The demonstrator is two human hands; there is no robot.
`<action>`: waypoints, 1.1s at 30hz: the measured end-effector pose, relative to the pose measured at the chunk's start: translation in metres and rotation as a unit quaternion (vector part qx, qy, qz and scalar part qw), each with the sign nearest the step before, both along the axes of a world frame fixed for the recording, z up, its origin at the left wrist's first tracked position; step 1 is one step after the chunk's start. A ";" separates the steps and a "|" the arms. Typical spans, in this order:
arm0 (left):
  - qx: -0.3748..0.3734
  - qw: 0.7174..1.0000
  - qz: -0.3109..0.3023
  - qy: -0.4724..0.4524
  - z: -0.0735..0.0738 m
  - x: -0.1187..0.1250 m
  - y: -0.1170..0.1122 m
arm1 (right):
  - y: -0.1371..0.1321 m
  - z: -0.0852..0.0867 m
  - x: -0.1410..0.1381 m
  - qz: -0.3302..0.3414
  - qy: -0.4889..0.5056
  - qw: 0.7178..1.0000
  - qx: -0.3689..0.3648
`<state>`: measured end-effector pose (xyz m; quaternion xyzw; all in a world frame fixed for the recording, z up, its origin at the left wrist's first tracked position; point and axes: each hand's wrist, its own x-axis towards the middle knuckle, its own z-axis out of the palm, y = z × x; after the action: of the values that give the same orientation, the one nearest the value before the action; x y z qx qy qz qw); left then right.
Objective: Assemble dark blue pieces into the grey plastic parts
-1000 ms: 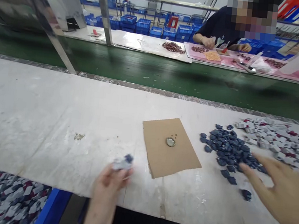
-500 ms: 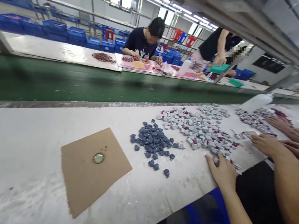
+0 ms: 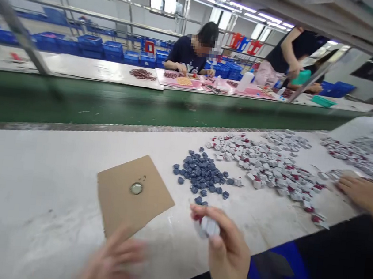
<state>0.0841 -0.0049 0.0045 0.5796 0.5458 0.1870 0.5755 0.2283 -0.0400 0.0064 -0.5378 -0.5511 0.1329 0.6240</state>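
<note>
My right hand (image 3: 228,250) is closed around a small white and red part (image 3: 209,226), held above the near edge of the white table (image 3: 36,177). My left hand (image 3: 110,262) is blurred at the bottom, fingers spread, with nothing in it, just below the brown cardboard sheet (image 3: 134,196). A metal bottle cap (image 3: 136,189) lies on the cardboard. A heap of dark blue parts (image 3: 203,174) lies right of the cardboard, and beyond it a spread of white and red parts (image 3: 270,168).
Another person's hand (image 3: 361,193) rests at the right among more white parts. A green conveyor belt (image 3: 143,104) runs behind the table. Two people work at the far bench (image 3: 97,70), with blue crates (image 3: 89,45) behind. A blue bin (image 3: 279,273) sits below right.
My right hand came back from the white and red pile with one part in it. My left hand has come into view at the bottom. The view turned slightly left.
</note>
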 end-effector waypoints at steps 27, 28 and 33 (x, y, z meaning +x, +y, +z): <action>-0.100 0.866 0.365 -0.326 0.014 -0.083 0.001 | 0.134 -0.017 0.064 0.099 -0.521 0.797 -0.289; -0.106 0.857 0.368 -0.345 0.014 -0.084 0.001 | 0.135 -0.016 0.066 0.106 -0.520 0.794 -0.295; -0.207 0.796 0.373 -0.429 0.009 -0.083 0.004 | 0.140 -0.011 0.070 0.128 -0.515 0.786 -0.316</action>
<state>0.0008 -0.0012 0.0134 0.0587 0.4423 0.4992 0.7428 0.2981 0.0996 -0.0046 -0.6180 -0.7817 0.0814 0.0200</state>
